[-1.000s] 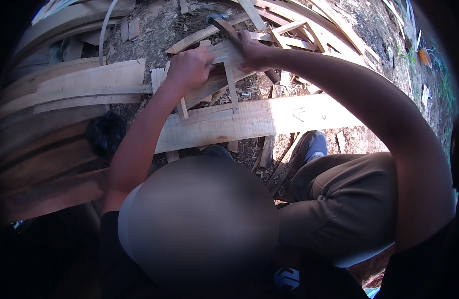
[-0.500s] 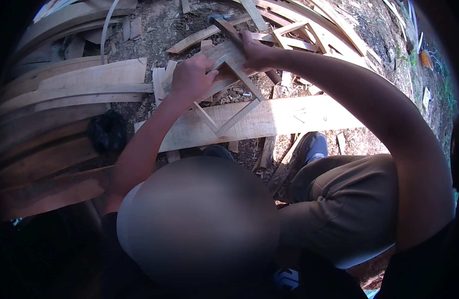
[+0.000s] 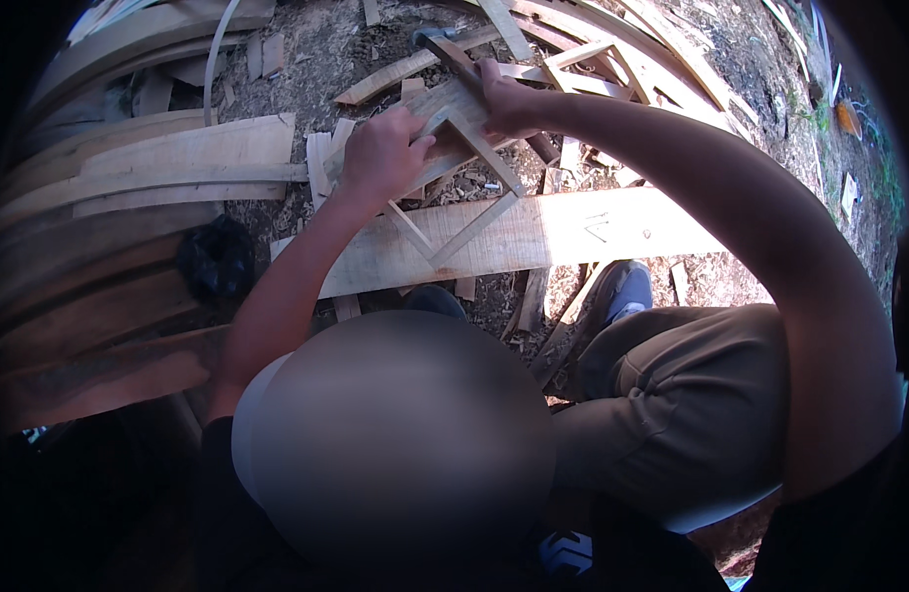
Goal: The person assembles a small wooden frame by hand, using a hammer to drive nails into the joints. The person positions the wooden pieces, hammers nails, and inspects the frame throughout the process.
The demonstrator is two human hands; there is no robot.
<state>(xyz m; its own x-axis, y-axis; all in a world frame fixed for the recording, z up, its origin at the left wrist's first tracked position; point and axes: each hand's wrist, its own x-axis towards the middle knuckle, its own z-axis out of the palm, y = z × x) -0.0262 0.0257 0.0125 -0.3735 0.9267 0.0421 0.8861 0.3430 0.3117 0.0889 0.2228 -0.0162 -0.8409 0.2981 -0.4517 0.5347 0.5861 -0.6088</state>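
Observation:
A small square frame (image 3: 474, 229) of thin pale wooden slats leans over a light plank, one corner pointing toward me. My left hand (image 3: 383, 150) is closed at the frame's far left side, its fingertips partly hidden. In my right hand (image 3: 512, 102), just beyond the frame's far corner, is a hammer (image 3: 453, 56) with a dark handle. The handle slants through the grip, with the greyish head at the upper left. Beneath both hands lies a wooden board (image 3: 453, 102).
The light plank (image 3: 632, 222) lies across the ground in front of my shoes (image 3: 627, 288). Long boards (image 3: 188, 148) are stacked at left beside a black plastic bag (image 3: 216, 259). More slatted frames (image 3: 622, 69) lie at the far right, among offcuts and shavings.
The whole view has shifted very slightly to the right. Both hands, the frame and the hammer keep the same positions relative to one another.

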